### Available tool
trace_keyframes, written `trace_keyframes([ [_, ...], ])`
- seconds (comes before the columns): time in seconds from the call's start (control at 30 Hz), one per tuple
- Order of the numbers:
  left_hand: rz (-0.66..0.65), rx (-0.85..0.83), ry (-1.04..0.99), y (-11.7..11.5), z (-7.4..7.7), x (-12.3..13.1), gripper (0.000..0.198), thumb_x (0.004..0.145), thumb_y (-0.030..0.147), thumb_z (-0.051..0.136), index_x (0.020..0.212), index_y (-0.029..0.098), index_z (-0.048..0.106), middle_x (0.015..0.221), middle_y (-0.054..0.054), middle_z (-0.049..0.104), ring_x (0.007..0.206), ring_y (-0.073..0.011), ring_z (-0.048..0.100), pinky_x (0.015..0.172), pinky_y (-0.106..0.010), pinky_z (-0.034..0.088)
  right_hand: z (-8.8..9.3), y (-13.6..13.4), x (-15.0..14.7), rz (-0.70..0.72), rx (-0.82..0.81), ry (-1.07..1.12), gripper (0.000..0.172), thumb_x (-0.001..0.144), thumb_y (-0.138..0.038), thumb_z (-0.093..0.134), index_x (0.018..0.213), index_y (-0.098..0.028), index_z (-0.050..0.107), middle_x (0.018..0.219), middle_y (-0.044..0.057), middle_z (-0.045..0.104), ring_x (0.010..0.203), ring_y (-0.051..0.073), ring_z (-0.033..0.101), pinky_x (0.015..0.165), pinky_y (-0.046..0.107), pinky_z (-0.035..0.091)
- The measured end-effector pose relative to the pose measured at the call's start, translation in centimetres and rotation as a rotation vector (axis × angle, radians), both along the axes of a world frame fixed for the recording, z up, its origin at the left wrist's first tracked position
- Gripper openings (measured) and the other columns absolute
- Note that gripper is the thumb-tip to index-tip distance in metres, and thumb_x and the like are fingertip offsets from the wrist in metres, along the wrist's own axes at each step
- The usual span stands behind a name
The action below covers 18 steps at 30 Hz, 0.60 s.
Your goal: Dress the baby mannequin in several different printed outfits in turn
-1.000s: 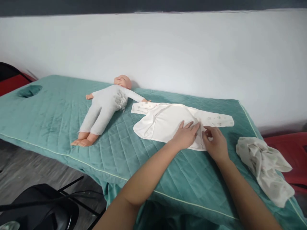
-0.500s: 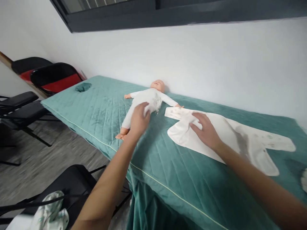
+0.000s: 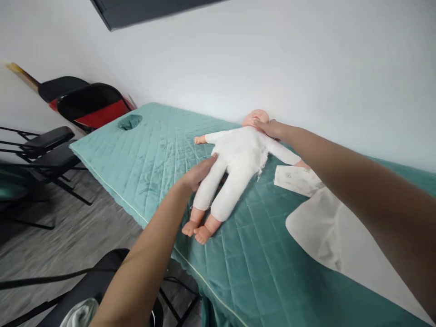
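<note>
From the head camera, looking down along both bare arms: a baby doll (image 3: pixel 238 168) in a white one-piece suit lies on its back on the teal quilted massage bed (image 3: pixel 153 150), head towards the wall and bare feet near the bed's front edge. The left hand (image 3: pixel 199 171) is open, fingers flat against the doll's hip and upper thigh on the side nearer the chairs. The right hand (image 3: pixel 269 128) reaches across to the doll's neck, fingertips just under the chin. I cannot tell whether it grips or only rests there. The two hands are well apart, one at each end of the body.

Just beside the doll's outstretched arm, a white baby garment (image 3: pixel 327 227) lies spread flat, partly under the right forearm. Black-and-red folding chairs (image 3: pixel 91 102) stand beyond the far end of the bed.

The doll looks light, with a hard head and limbs. Its loose suit seems apt to slip, so the hip and the back of the neck look the surest holds.
</note>
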<state>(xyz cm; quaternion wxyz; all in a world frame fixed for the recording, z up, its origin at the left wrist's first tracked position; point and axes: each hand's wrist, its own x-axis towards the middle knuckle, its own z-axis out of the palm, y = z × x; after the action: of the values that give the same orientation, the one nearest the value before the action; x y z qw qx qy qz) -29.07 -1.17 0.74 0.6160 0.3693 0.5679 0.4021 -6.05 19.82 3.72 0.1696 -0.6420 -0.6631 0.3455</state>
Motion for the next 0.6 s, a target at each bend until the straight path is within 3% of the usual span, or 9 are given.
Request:
trace_keyframes([
  [0.1, -0.011, -0.004, -0.128, 0.3, 0.2, -0.2, 0.062, 0.093, 0.068, 0.049, 0.117, 0.012, 0.064, 0.092, -0.012, 0.076, 0.082, -0.0295, 0.072, 0.077, -0.051, 0.059, 0.6, -0.9, -1.4, 0.023, -0.003, 0.038, 0.104, 0.081, -0.075, 0.062, 0.151, -0.005, 0.032, 0.151, 0.027, 0.045, 0.129, 0.035, 0.053, 0.103, 0.044, 0.049],
  [0.17, 0.037, 0.019, -0.152, -0.2, 0.9, -0.2, 0.056, 0.095, 0.063, 0.049, 0.116, 0.013, 0.064, 0.09, -0.012, 0.076, 0.087, -0.0302, 0.072, 0.079, -0.051, 0.059, 1.8, -2.3, -1.7, 0.032, 0.01, 0.07, 0.106, 0.082, -0.072, 0.064, 0.154, -0.004, 0.027, 0.155, 0.026, 0.041, 0.135, 0.035, 0.049, 0.106, 0.042, 0.047],
  [0.33, 0.135, 0.102, -0.148, -3.0, 4.2, 2.6, 0.05, 0.095, 0.058, 0.052, 0.114, 0.014, 0.064, 0.094, -0.012, 0.075, 0.104, -0.0336, 0.07, 0.085, -0.052, 0.06, 7.9, -6.8, 0.6, 0.126, 0.158, 0.139, 0.108, 0.087, -0.068, 0.061, 0.152, 0.007, 0.017, 0.154, 0.032, 0.037, 0.137, 0.035, 0.046, 0.109, 0.042, 0.041],
  [0.4, 0.138, 0.157, -0.176, -4.2, 5.6, 5.5, 0.05, 0.097, 0.057, 0.049, 0.116, 0.014, 0.063, 0.096, -0.012, 0.075, 0.109, -0.0343, 0.069, 0.085, -0.052, 0.06, 10.5, -8.1, 3.4, 0.135, 0.194, 0.119, 0.111, 0.086, -0.07, 0.06, 0.154, 0.005, 0.014, 0.155, 0.03, 0.035, 0.139, 0.037, 0.043, 0.11, 0.046, 0.04],
  [0.47, 0.117, 0.196, -0.217, -5.2, 6.4, 9.6, 0.048, 0.097, 0.056, 0.05, 0.117, 0.014, 0.063, 0.096, -0.011, 0.074, 0.109, -0.0347, 0.069, 0.084, -0.051, 0.06, 12.3, -8.7, 7.6, 0.107, 0.201, 0.074, 0.102, 0.089, -0.068, 0.055, 0.154, 0.001, 0.016, 0.154, 0.027, 0.038, 0.138, 0.038, 0.044, 0.107, 0.05, 0.041],
  [0.53, 0.072, 0.216, -0.269, -6.2, 6.7, 14.5, 0.048, 0.095, 0.056, 0.053, 0.119, 0.015, 0.062, 0.098, -0.012, 0.075, 0.105, -0.0341, 0.071, 0.08, -0.049, 0.061, 13.1, -9.3, 12.8, 0.073, 0.216, -0.004, 0.087, 0.094, -0.067, 0.044, 0.151, -0.004, 0.023, 0.151, 0.024, 0.042, 0.135, 0.037, 0.048, 0.103, 0.054, 0.044],
  [0.6, 0.024, 0.229, -0.328, -7.2, 6.4, 19.9, 0.05, 0.093, 0.056, 0.058, 0.123, 0.016, 0.06, 0.1, -0.013, 0.075, 0.098, -0.0322, 0.073, 0.077, -0.046, 0.062, 12.9, -10.3, 18.7, 0.012, 0.227, -0.086, 0.084, 0.093, -0.07, 0.044, 0.149, -0.009, 0.029, 0.149, 0.022, 0.045, 0.131, 0.037, 0.052, 0.102, 0.056, 0.045],
])
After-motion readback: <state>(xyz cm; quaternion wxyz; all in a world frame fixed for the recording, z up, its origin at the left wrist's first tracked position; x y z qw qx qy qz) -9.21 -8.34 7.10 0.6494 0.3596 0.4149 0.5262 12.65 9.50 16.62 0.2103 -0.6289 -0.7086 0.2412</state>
